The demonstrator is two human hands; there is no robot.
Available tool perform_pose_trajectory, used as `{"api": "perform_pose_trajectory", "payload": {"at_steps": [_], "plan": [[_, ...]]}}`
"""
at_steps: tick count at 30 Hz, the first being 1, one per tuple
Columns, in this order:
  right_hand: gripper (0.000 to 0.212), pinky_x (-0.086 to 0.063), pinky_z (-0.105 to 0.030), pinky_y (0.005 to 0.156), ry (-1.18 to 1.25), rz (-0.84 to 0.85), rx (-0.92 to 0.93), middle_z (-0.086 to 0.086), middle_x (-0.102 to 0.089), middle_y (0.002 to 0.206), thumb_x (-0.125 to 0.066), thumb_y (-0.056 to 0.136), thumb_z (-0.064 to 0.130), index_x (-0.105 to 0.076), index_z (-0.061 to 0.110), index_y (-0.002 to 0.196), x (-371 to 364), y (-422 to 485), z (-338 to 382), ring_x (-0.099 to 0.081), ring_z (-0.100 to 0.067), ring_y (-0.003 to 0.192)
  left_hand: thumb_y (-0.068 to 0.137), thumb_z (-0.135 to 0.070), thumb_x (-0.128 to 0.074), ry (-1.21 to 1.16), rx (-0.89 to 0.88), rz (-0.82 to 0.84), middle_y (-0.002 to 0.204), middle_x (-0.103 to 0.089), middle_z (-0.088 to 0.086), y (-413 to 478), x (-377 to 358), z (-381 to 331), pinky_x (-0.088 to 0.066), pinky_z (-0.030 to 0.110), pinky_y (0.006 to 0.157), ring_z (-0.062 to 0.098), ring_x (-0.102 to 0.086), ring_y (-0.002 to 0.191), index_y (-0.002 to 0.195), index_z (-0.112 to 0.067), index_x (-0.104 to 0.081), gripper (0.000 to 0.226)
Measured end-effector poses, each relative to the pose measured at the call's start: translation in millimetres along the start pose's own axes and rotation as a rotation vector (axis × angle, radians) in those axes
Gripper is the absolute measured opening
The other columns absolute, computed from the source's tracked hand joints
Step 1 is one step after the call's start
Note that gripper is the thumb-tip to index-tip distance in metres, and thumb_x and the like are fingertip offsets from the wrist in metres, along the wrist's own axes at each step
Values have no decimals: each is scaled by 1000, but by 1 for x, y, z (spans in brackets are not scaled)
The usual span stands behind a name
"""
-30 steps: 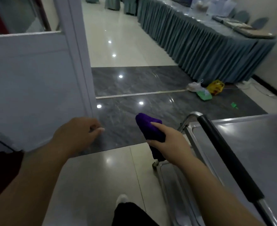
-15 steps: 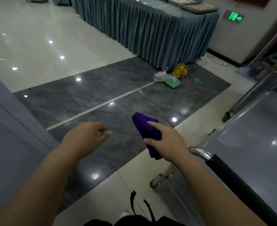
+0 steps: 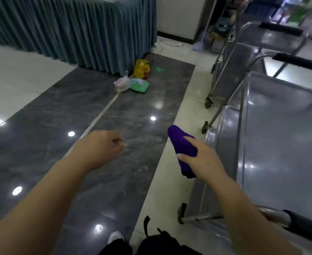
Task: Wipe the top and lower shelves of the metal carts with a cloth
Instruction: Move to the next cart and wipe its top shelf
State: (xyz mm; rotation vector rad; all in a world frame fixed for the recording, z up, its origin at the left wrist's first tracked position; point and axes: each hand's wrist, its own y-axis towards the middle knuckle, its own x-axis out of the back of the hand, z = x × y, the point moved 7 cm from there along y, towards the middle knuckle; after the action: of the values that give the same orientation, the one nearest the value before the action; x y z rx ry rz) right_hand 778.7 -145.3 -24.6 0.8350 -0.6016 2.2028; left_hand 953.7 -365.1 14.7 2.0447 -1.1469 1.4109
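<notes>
My right hand (image 3: 203, 161) grips a folded purple cloth (image 3: 181, 144) in the air, just left of the nearest metal cart (image 3: 280, 144). That cart's shiny top shelf fills the right side, and its black-padded handle (image 3: 302, 227) lies under my right forearm. Part of its lower shelf (image 3: 225, 129) shows at the left edge. My left hand (image 3: 103, 146) hangs over the dark floor with fingers loosely curled and nothing in it.
A second metal cart (image 3: 273, 43) stands behind the first, at the upper right. A table with a grey-blue skirt (image 3: 78, 28) stands at the back. Yellow, white and green bags (image 3: 133, 80) lie on the dark floor strip. A broom leans by the far wall.
The view has swung right: the door panel has left the frame and more of the carts shows. Both hands keep their pose, the right still holding the cloth.
</notes>
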Motion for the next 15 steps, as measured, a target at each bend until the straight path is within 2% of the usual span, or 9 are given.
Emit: {"api": "perform_pose_trajectory", "payload": {"at_steps": [2, 4, 8, 10, 15], "plan": [[65, -45, -28, 80, 30, -56, -82, 14, -51, 116, -68, 81, 41, -37, 40, 139, 6, 10, -8, -50, -8, 96, 86, -47, -56, 5, -57, 59, 80, -54, -17, 36, -1, -1, -49, 30, 79, 16, -61, 91, 96, -33, -65, 21], [66, -47, -30, 84, 57, -104, -155, 11, -53, 120, -68, 82, 39, -38, 37, 140, 14, 18, -17, -51, -10, 99, 86, -48, -56, 8, -121, 114, 81, -54, -18, 72, -5, -9, -48, 31, 80, 15, -60, 92, 99, -33, -65, 22], [68, -50, -40, 90, 11, -168, -267, 1, -53, 129, -68, 83, 38, -36, 29, 142, 25, 41, -41, -53, -18, 109, 86, -47, -56, -7, -267, 212, 83, -53, -17, 144, -24, -41, -42, 27, 71, 9, -56, 82, 101, -31, -65, 24], [67, -50, -38, 90, 25, -208, -330, 2, -53, 129, -68, 82, 38, -37, 30, 141, 30, 59, -58, -52, -16, 108, 86, -46, -57, -12, -324, 260, 81, -53, -17, 183, -34, -59, -42, 27, 70, 8, -55, 80, 100, -31, -66, 23], [67, -47, -31, 86, 110, -295, -450, 2, -53, 128, -69, 82, 38, -37, 31, 141, 43, 131, -106, -49, -11, 102, 86, -48, -56, 56, -417, 354, 89, -60, -12, 292, -63, -106, -50, 32, 79, 11, -59, 87, 101, -32, -65, 24]]}}
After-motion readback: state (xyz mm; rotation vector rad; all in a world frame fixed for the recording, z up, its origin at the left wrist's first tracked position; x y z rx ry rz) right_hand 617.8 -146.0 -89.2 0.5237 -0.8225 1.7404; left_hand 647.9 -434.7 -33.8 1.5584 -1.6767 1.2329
